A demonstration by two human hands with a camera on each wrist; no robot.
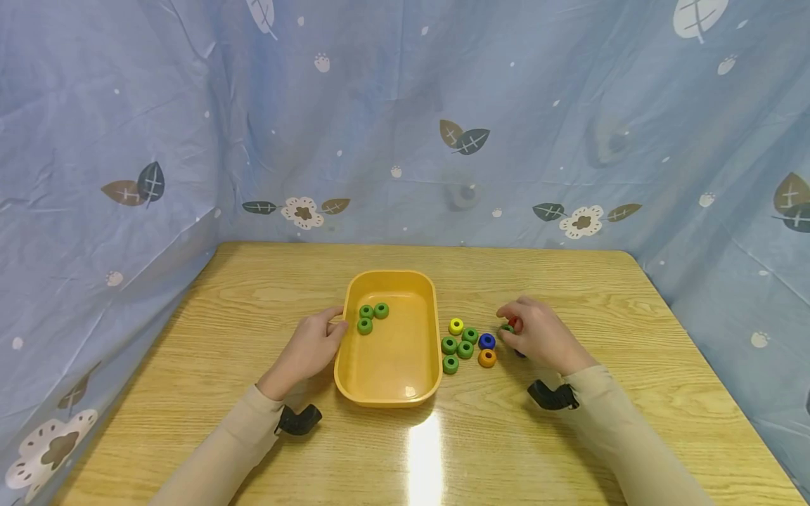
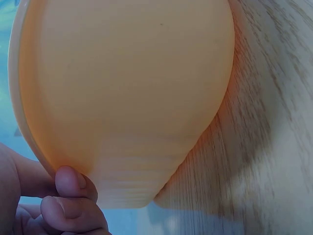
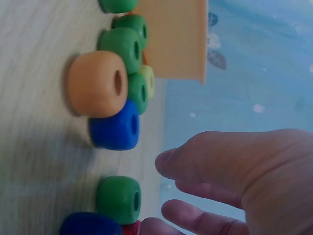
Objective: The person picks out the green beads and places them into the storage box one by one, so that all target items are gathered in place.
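Observation:
My left hand [image 1: 313, 344] holds the left rim of a yellow-orange tray [image 1: 438, 337], its fingertips against the wall in the left wrist view. Inside the tray lie 3 green beads [image 1: 365, 325]. My right hand [image 1: 538, 335] hovers with thumb and fingers apart over a green bead [image 3: 119, 200], a blue bead [image 3: 90, 224] and a red bead [image 3: 131, 228]. A fingertip is close to the red bead; whether it touches cannot be told. Nothing shows between thumb and fingers.
Between the tray and my right hand sit several green beads [image 1: 465, 349], a yellow bead [image 1: 456, 326], a blue bead [image 1: 486, 341] and an orange bead [image 1: 487, 358]. All rest on a wooden table [image 1: 285, 274]. A blue patterned curtain [image 1: 392, 140] surrounds the table's back and sides.

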